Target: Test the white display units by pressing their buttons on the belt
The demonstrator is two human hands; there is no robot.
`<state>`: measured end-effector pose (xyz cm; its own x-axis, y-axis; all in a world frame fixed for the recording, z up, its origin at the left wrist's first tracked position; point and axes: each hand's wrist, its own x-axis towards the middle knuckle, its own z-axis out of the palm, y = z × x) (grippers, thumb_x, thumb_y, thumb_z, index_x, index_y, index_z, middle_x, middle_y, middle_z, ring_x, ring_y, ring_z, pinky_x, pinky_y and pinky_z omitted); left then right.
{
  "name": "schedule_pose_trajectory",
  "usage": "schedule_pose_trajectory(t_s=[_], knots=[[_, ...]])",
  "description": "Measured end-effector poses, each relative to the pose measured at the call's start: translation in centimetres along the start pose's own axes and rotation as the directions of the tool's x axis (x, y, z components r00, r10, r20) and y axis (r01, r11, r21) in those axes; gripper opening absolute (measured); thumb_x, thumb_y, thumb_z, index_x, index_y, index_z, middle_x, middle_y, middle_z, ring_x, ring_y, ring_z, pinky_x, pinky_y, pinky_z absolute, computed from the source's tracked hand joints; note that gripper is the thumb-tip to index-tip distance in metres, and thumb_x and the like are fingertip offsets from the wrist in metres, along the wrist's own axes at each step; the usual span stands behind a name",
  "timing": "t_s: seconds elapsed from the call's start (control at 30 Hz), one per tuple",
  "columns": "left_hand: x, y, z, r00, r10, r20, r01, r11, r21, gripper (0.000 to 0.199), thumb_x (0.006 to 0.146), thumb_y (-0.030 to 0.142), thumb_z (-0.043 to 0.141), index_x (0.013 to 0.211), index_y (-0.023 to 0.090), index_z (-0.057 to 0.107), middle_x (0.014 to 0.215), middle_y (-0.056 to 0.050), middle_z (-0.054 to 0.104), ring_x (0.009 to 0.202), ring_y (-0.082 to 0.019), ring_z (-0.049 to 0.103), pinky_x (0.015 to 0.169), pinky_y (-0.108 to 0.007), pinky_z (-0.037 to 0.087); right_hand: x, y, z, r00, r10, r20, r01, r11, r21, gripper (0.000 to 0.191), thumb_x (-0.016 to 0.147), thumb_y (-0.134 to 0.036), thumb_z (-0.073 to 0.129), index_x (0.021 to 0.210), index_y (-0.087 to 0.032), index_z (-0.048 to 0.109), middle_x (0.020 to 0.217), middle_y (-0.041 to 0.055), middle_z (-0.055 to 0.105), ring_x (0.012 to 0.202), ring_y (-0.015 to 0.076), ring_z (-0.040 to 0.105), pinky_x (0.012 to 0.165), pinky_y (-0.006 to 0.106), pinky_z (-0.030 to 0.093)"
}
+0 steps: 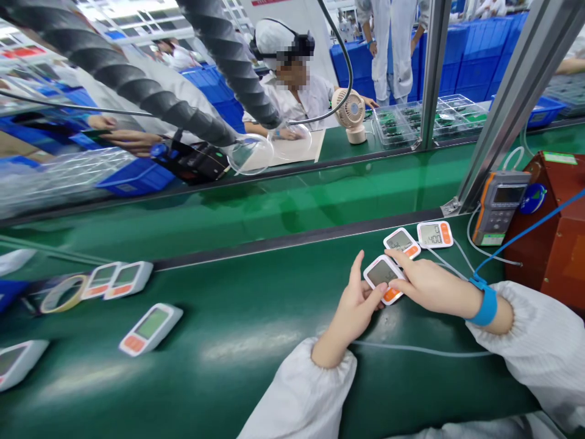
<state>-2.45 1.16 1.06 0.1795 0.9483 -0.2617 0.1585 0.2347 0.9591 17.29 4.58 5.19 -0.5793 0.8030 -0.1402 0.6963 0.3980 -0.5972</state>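
Note:
A white handheld device with a grey screen and orange button [382, 275] lies on the green bench, gripped from both sides. My left hand [356, 305] holds its near-left edge, thumb up beside it. My right hand [428, 282], with a blue wrist strap [486, 302], covers its right side, fingers resting on top. Two more such devices [402, 241] [434, 234] lie just beyond, one showing digits. A thin white tube [411, 349] runs under my arms.
Several similar devices [150, 328] [128, 279] [18, 361] and a tape roll [61, 294] lie at the left. An orange-edged meter [499, 206] and a brown box [555, 244] stand at the right. Across the green conveyor [256, 207] a person in white sits by a small fan [351, 113].

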Motion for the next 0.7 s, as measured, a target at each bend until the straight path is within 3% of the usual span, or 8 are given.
schedule_pose_trajectory(t_s=[0.13, 0.27, 0.4, 0.47, 0.53, 0.57, 0.6, 0.7], knots=[[0.2, 0.5, -2.9, 0.988, 0.087, -0.129, -0.050, 0.963, 0.263, 0.072, 0.087, 0.053, 0.061, 0.147, 0.019, 0.041, 0.078, -0.001, 0.069, 0.068, -0.017, 0.062, 0.068, -0.032, 0.049, 0.1, 0.5, 0.7, 1.000, 0.004, 0.006, -0.003, 0.990, -0.141, 0.054, 0.104, -0.025, 0.047, 0.153, -0.008, 0.032, 0.085, 0.0082, 0.066, 0.082, 0.0232, 0.066, 0.069, 0.027, 0.040], [-0.7, -0.3, -6.6, 0.910, 0.150, -0.386, -0.025, 0.950, 0.311, 0.064, 0.084, 0.058, 0.062, 0.135, 0.020, 0.054, 0.101, -0.009, 0.072, 0.092, -0.023, 0.067, 0.080, -0.035, 0.051, 0.1, 0.1, -0.2, 0.992, 0.116, 0.041, -0.100, 0.952, -0.290, 0.044, 0.103, -0.032, 0.052, 0.143, -0.015, 0.045, 0.094, 0.0102, 0.067, 0.083, 0.0258, 0.067, 0.065, 0.028, 0.041], [-1.8, -2.6, -12.5, 0.809, 0.213, -0.547, 0.094, 0.873, 0.479, 0.061, 0.082, 0.060, 0.058, 0.129, 0.021, 0.059, 0.122, -0.013, 0.067, 0.105, -0.031, 0.065, 0.094, -0.046, 0.049, -0.8, -1.7, -0.8, 0.984, 0.167, -0.061, -0.177, 0.897, -0.406, 0.023, 0.101, -0.029, 0.054, 0.117, -0.013, 0.060, 0.098, 0.0137, 0.064, 0.084, 0.0246, 0.065, 0.066, 0.028, 0.043], [-2.2, -3.8, -16.5, 0.762, 0.346, -0.547, 0.133, 0.743, 0.656, 0.054, 0.082, 0.057, 0.057, 0.122, 0.020, 0.063, 0.128, -0.015, 0.064, 0.121, -0.036, 0.057, 0.105, -0.052, 0.042, -1.6, -3.0, 0.0, 0.999, 0.034, 0.006, -0.029, 0.924, -0.382, 0.019, 0.101, -0.031, 0.057, 0.106, -0.013, 0.062, 0.095, 0.0117, 0.063, 0.088, 0.0245, 0.064, 0.069, 0.028, 0.044], [-2.7, -4.6, -20.5, 0.655, 0.477, -0.586, 0.252, 0.594, 0.764, 0.055, 0.081, 0.052, 0.057, 0.123, 0.016, 0.062, 0.139, -0.019, 0.055, 0.137, -0.041, 0.043, 0.115, -0.058, 0.030, -2.5, -4.1, 1.7, 0.972, -0.063, 0.226, 0.135, 0.937, -0.321, 0.027, 0.095, -0.041, 0.069, 0.101, -0.015, 0.063, 0.091, 0.0086, 0.063, 0.083, 0.0251, 0.063, 0.066, 0.030, 0.045], [-3.0, -4.8, -22.3, 0.597, 0.476, -0.646, 0.361, 0.560, 0.746, 0.059, 0.081, 0.051, 0.056, 0.128, 0.016, 0.058, 0.148, -0.020, 0.047, 0.142, -0.043, 0.036, 0.115, -0.061, 0.027, -2.9, -4.6, 2.7, 0.950, -0.069, 0.305, 0.169, 0.933, -0.317, 0.035, 0.091, -0.045, 0.074, 0.101, -0.013, 0.063, 0.091, 0.0090, 0.062, 0.080, 0.0252, 0.063, 0.065, 0.030, 0.046], [-3.4, -4.9, -23.9, 0.516, 0.437, -0.737, 0.487, 0.558, 0.672, 0.063, 0.081, 0.053, 0.057, 0.133, 0.018, 0.054, 0.154, -0.018, 0.040, 0.145, -0.045, 0.029, 0.114, -0.066, 0.024, -3.1, -4.9, 3.8, 0.936, -0.053, 0.349, 0.177, 0.926, -0.333, 0.040, 0.087, -0.045, 0.079, 0.102, -0.011, 0.063, 0.094, 0.0103, 0.062, 0.080, 0.0254, 0.063, 0.064, 0.031, 0.047], [-4.5, -4.5, -26.9, 0.411, 0.094, -0.907, 0.745, 0.538, 0.394, 0.074, 0.078, 0.064, 0.057, 0.139, 0.025, 0.047, 0.163, -0.014, 0.026, 0.146, -0.052, 0.018, 0.106, -0.075, 0.023, -3.4, -5.0, 6.3, 0.933, -0.172, 0.317, 0.279, 0.900, -0.335, 0.023, 0.093, -0.028, 0.072, 0.104, -0.010, 0.064, 0.099, 0.0113, 0.062, 0.085, 0.0258, 0.062, 0.069, 0.034, 0.050]])
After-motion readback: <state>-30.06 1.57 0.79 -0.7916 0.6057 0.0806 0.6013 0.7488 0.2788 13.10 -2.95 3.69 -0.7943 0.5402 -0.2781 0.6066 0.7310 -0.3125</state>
